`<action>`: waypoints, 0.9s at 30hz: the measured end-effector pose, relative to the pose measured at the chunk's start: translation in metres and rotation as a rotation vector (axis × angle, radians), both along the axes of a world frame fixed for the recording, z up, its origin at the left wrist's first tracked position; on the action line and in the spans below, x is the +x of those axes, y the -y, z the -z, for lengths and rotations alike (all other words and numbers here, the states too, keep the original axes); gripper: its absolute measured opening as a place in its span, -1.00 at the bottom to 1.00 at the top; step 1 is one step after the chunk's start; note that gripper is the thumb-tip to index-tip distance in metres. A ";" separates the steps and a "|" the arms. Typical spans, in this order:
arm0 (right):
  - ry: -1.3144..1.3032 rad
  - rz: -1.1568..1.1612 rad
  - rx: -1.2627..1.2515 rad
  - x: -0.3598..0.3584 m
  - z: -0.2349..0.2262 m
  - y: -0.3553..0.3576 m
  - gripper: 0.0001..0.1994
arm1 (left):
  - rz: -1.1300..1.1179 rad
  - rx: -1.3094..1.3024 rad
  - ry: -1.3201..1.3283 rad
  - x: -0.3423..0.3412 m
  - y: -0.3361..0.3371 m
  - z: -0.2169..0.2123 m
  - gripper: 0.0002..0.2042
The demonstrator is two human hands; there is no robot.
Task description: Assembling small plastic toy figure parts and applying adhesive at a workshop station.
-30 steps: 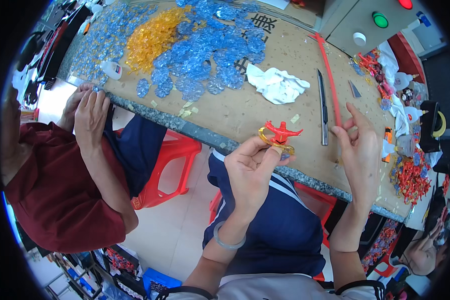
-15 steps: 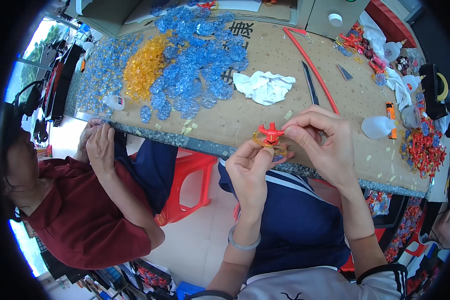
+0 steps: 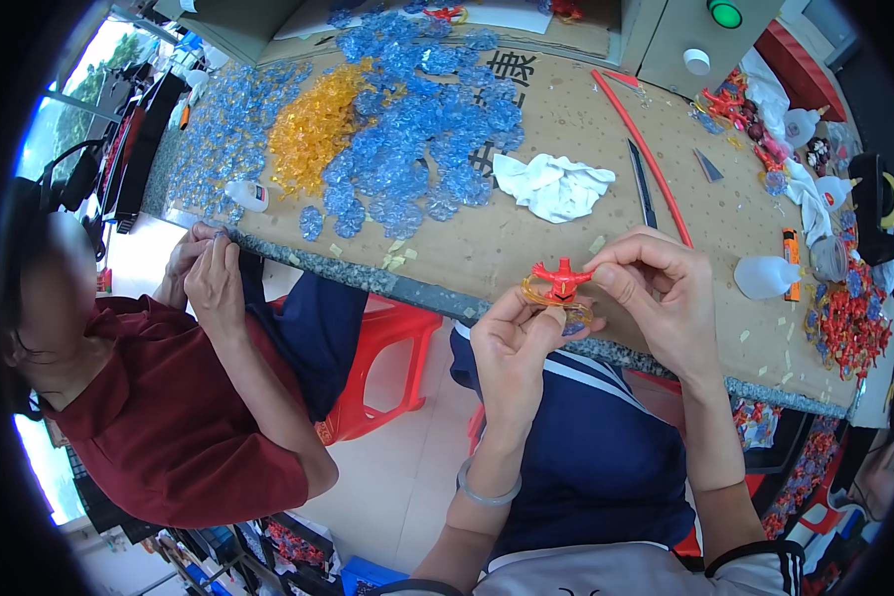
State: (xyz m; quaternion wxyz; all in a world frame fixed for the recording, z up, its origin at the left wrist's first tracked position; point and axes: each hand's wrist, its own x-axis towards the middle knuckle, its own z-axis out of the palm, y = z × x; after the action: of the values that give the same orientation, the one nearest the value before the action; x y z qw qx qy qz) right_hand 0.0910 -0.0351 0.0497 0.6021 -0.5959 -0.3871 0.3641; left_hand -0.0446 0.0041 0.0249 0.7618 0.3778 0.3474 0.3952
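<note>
A small red toy figure (image 3: 563,280) with a yellow ring part and a clear blue piece beneath it is held up over the table's front edge. My left hand (image 3: 512,343) pinches it from below between thumb and fingers. At the tip of the figure's outstretched arm, the thumb and forefinger of my right hand (image 3: 661,303) are closed together. Whether a tiny part lies between those right fingertips is hidden.
Blue clear pieces (image 3: 397,149) and yellow pieces (image 3: 313,134) lie heaped on the cardboard-covered table. Nearby are a white cloth (image 3: 554,187), a cutter knife (image 3: 642,184), a red rod (image 3: 644,149), a squeeze bottle (image 3: 765,277) and piled red figures (image 3: 852,333). A co-worker (image 3: 169,417) sits at left.
The whole view has shifted, so the table things appear farther right. Both my hands stay at the red toy figure, with their grip looking much the same.
</note>
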 end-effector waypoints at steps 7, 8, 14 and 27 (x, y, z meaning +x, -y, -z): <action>0.075 -0.013 -0.058 0.004 0.002 -0.001 -0.92 | 0.036 -0.026 0.023 -0.003 -0.004 -0.001 -0.73; 0.088 -0.014 -0.067 0.005 0.003 -0.001 -0.92 | 0.033 -0.025 0.018 -0.002 -0.003 -0.001 -0.73; 0.018 -0.025 -0.050 0.003 -0.001 0.001 -0.92 | 0.009 -0.022 0.015 0.001 -0.002 -0.002 -0.73; 0.130 -0.046 -0.104 -0.004 -0.015 0.000 -0.84 | -0.105 0.153 0.031 0.005 0.010 0.009 -0.85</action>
State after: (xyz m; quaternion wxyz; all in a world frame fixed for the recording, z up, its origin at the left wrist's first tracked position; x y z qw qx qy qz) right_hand 0.0871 -0.0347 0.0643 0.5356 -0.6396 -0.4195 0.3579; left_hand -0.0396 -0.0055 0.0158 0.7144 0.4099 0.3236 0.4658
